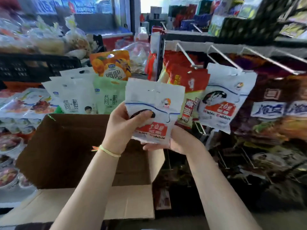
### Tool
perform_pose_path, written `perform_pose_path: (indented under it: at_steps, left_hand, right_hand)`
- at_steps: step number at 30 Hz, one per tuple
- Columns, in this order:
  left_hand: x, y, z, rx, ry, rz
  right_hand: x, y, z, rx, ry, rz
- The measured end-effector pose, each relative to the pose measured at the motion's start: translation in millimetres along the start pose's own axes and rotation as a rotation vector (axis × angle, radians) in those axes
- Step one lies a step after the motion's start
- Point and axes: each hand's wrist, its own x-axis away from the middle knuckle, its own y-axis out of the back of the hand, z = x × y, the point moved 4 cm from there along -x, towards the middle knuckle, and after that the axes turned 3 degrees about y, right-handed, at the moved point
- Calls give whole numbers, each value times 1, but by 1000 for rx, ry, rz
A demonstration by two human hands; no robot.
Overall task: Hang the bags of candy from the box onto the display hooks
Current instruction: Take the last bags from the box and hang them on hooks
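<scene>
- A white candy bag was held upright at the frame's centre, above the open cardboard box.
- It was pinched by the left hand, thumb across its front.
- Its bottom edge was cupped by the right hand, fingers curled beneath.
- At 2 o'clock, a matching bag was seen hanging on a display hook.

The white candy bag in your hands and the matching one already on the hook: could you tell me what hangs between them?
In the head view, red and yellow-green packets hang between the held bag and the hung bag.
</scene>
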Motion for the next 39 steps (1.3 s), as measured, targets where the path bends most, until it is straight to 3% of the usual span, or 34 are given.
perform_pose_path:
  at_steps: [2, 5, 8, 12, 19, 28, 39]
  left_hand:
    - [5, -32, -1, 6, -9, 2]
    - [13, -74, 5, 48, -4, 14]
    - [17, -108, 16, 57, -11, -42]
    - [10, -141, 27, 12, 0, -127]
    - [-6, -193, 27, -107, 81, 3]
    - [-29, -224, 26, -96, 36, -58]
    - [-50, -232, 27, -78, -5, -143]
  right_hand:
    - [27, 22, 12, 40, 51, 4]
    - [52, 55, 23, 169, 138, 133]
    - [72, 84, 35, 34, 161, 79]
    - [93, 107, 63, -78, 329, 36]
    - [112, 142, 99, 4, 723, -277]
    - [106, 169, 118, -34, 697, -287]
    - [97, 173, 142, 215, 716, -437]
